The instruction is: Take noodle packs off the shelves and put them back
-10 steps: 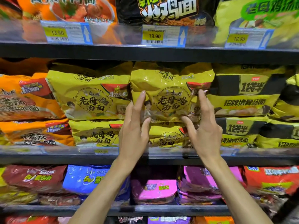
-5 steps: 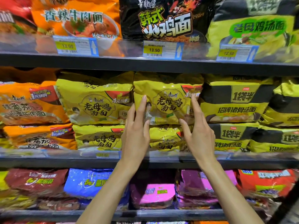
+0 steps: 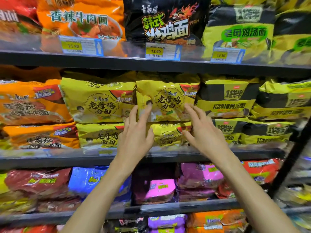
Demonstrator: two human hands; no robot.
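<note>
A yellow noodle pack [image 3: 168, 100] sits on the middle shelf [image 3: 50, 158], stacked on another yellow pack [image 3: 166, 135]. My left hand [image 3: 136, 137] is raised in front of its lower left corner, fingers straight, fingertips at the pack's edge. My right hand [image 3: 205, 132] is spread in front of its lower right corner, fingers straight, tips touching or just off the wrapper. Neither hand grips anything.
More yellow packs [image 3: 99, 101] lie to the left, orange packs [image 3: 32, 105] further left, black-and-yellow packs [image 3: 227, 100] to the right. The top shelf holds orange, black and yellow packs behind price tags [image 3: 161, 52]. Purple, blue and red packs fill the lower shelf [image 3: 151, 209].
The yellow pack has gone back flat onto its stack. Both hands have slid down and back from its sides, fingers loosening off it. The view has tilted upward.
</note>
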